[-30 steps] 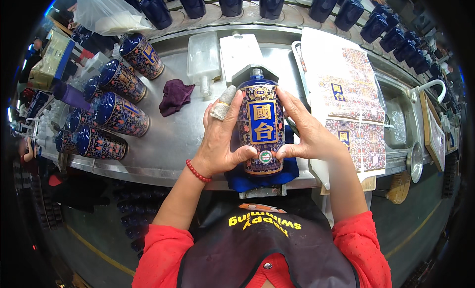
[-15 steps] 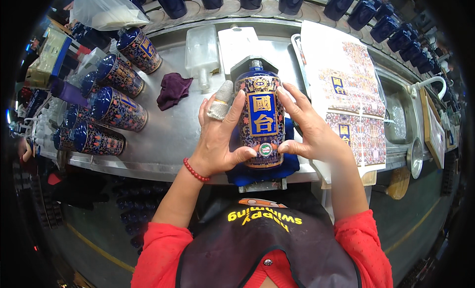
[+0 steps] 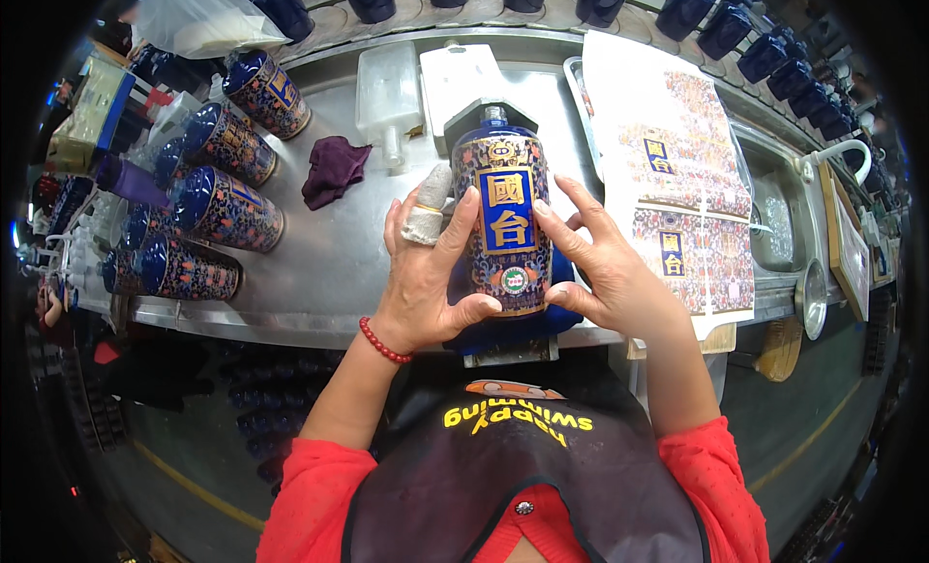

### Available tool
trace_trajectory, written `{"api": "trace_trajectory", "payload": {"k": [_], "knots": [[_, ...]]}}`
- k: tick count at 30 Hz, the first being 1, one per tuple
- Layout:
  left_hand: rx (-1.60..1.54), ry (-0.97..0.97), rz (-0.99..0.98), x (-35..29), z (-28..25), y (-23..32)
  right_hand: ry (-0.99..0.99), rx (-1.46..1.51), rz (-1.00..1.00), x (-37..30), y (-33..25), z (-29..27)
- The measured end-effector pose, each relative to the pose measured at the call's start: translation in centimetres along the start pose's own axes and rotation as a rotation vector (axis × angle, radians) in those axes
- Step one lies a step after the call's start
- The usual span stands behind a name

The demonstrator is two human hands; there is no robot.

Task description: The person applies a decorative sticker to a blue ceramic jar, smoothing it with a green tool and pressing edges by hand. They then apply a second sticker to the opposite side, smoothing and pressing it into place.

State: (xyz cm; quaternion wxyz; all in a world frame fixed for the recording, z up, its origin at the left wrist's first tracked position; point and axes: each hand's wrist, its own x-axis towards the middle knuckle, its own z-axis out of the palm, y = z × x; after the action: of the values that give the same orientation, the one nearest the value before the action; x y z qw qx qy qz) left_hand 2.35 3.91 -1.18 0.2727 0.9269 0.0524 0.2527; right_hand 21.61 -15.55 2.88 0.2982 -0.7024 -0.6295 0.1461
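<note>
Smoothing: the left hand (image 3: pixel 414 284) and right hand (image 3: pixel 621 273) seemingly flattened a floral label (image 3: pixel 503 245) on a glossy dark-blue bottle (image 3: pixel 503 214).
Fingers: spread along the bottle's sides, unclenched.
Label edges: likely needed even pressure next.
Steel bench (image 3: pixel 334 258): bottle lay face up near its front edge; printed label sheets (image 3: pixel 682 200) lay toward the right end.
Room: plain blue bottles (image 3: pixel 370 0) lined a slatted conveyor (image 3: pixel 411 5) past the far edge.

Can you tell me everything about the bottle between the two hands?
The bottle looks shiny and hard, with dark blue shoulders and a narrow neck. Its body has an orange, gold and blue flowery pattern, a gold-edged blue panel and a round green-and-white sticker. It lies face up over something blue, neck pointing away from the person. The left hand and right hand frame its sides, fingertips overlapping its edges.
</note>
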Motion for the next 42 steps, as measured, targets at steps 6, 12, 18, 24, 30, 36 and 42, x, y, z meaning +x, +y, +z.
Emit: {"api": "trace_trajectory", "payload": {"k": [6, 12, 18, 24, 30, 36, 42], "knots": [[-0.036, 0.038, 0.028, -0.5, 0.6, 0.3, 0.025, 0.077, -0.015, -0.5, -0.3, 0.2], [-0.135, 0.077, -0.024, -1.2, 1.4, 0.7, 0.038, 0.023, -0.046, -0.9, 0.0, 0.6], [-0.248, 0.103, -0.047, -1.3, 2.1, 0.9, 0.033, 0.077, -0.045, -0.9, 0.4, 1.2], [-0.221, 0.084, -0.030, -1.3, 2.0, 0.5, 0.086, 0.061, -0.048, -0.9, -0.1, 0.6], [-0.133, 0.085, -0.060, -1.5, 1.8, 0.8, 0.211, -0.103, 0.059, 0.6, -1.8, -4.2], [-0.064, 0.128, -0.048, -1.4, 1.5, 1.1, -0.183, -0.160, -0.359, 8.2, -3.5, -6.3], [0.146, 0.127, 0.147, -1.8, 0.4, 1.8, 0.059, 0.210, -0.179, 8.5, -0.4, -4.6]]}}
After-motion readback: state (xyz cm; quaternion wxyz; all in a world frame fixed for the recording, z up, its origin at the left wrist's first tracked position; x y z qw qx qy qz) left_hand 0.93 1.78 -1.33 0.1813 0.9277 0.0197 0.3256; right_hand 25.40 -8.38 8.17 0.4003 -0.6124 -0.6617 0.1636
